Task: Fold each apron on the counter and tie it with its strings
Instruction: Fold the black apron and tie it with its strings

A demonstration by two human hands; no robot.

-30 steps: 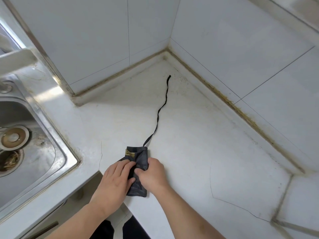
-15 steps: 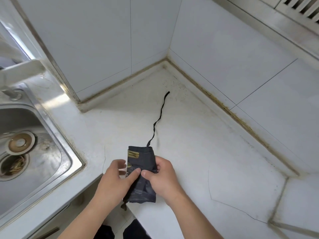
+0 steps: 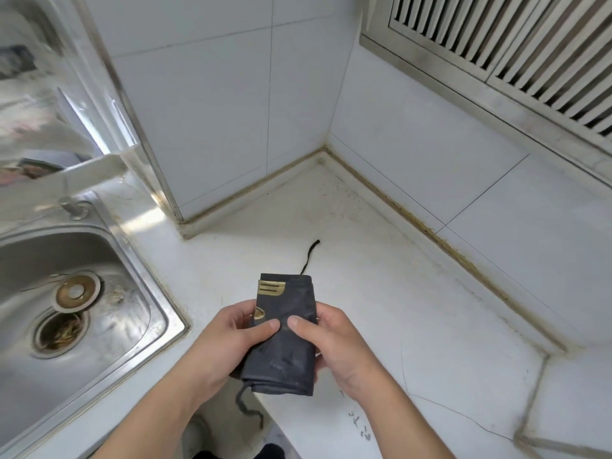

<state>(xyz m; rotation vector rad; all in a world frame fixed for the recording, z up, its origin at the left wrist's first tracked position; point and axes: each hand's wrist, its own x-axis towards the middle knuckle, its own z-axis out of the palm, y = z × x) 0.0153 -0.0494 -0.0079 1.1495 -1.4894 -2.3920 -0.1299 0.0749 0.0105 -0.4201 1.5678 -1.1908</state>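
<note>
I have lifted the folded apron (image 3: 284, 336) off the bench (image 3: 414, 309); both hands (image 3: 228, 339) (image 3: 334, 339) grip it, its string (image 3: 308, 256) trailing, ready for tying.

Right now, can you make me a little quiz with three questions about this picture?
1. True or false: both hands hold the folded apron.
2. Which string lies on the counter: A the far string, or B the near string?
3. What is left of the counter?

Key: 1 true: left hand and right hand grip it. 2 A. 3 the sink.
</note>
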